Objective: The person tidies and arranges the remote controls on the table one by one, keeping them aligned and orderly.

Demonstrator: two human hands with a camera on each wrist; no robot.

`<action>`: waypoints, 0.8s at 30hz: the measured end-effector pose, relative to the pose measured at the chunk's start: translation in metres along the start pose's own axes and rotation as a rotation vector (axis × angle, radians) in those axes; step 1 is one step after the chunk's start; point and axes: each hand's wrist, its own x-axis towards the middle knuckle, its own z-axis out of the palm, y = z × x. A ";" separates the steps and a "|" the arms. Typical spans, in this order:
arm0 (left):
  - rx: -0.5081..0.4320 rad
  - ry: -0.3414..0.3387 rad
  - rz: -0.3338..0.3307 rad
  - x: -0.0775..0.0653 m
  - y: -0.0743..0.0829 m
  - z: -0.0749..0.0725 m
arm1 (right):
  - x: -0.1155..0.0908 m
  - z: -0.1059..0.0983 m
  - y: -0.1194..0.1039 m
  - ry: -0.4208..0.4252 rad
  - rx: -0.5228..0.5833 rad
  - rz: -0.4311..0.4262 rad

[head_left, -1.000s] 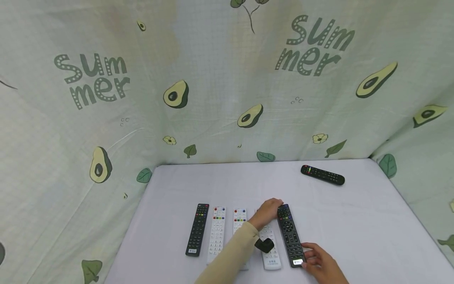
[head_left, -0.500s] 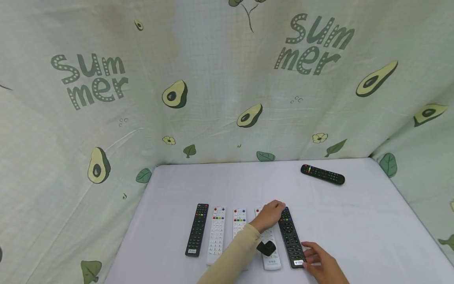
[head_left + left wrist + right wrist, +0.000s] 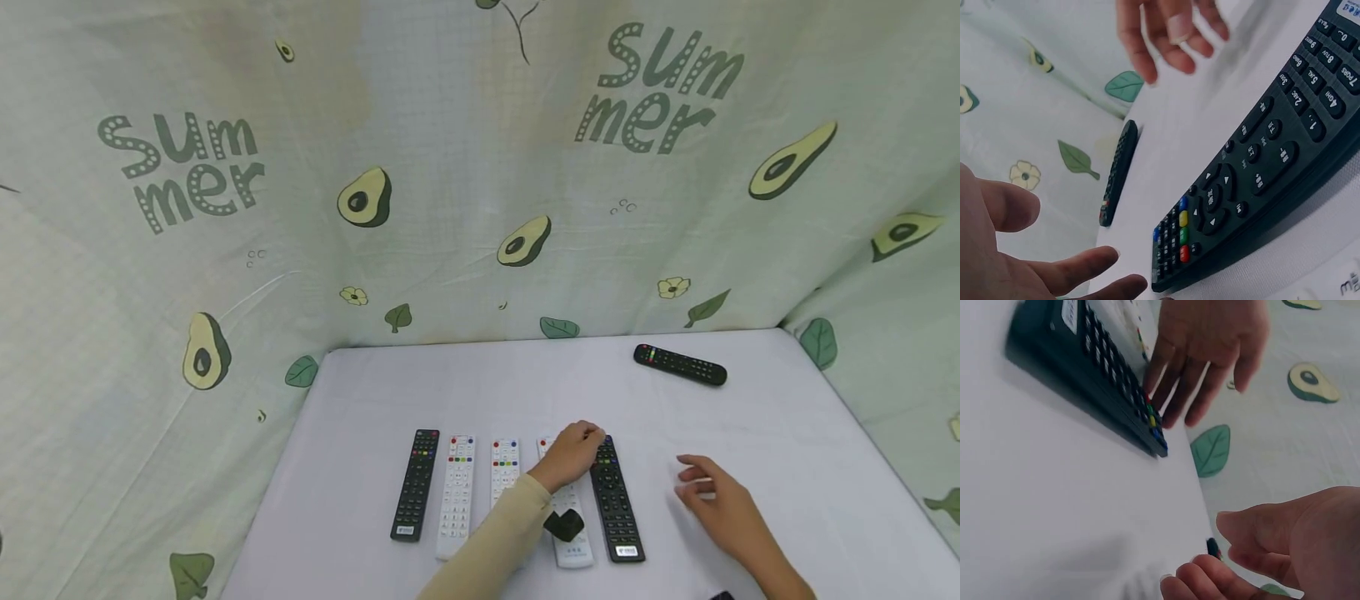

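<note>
In the head view, a black remote control (image 3: 617, 504) lies at the right end of a row on the table. My left hand (image 3: 572, 457) is at its far end, fingertips right by the top edge. In the left wrist view the left thumb and fingers (image 3: 1085, 269) are spread apart, not curled round the remote. To the right, my right hand (image 3: 716, 500) is raised over the table with fingers loosely bent, holding nothing. Its thumb (image 3: 1254, 528) stands apart from the fingers in the right wrist view. A white remote control (image 3: 573, 533) lies partly hidden under the left arm.
Farther left in the row lie a black remote control (image 3: 415, 486), a white one (image 3: 456, 492) and another white remote control (image 3: 505, 467), partly covered by the left sleeve. A separate black remote control (image 3: 680, 365) lies near the back edge. Printed cloth (image 3: 442, 275) hangs behind the table.
My right hand has left the lower end of the right-hand black remote and moved up and to the right. The left hand stays at the remote's far end.
</note>
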 end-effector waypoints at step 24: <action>-0.129 0.165 0.015 0.023 0.013 -0.001 | 0.152 -0.075 0.065 0.248 0.040 0.086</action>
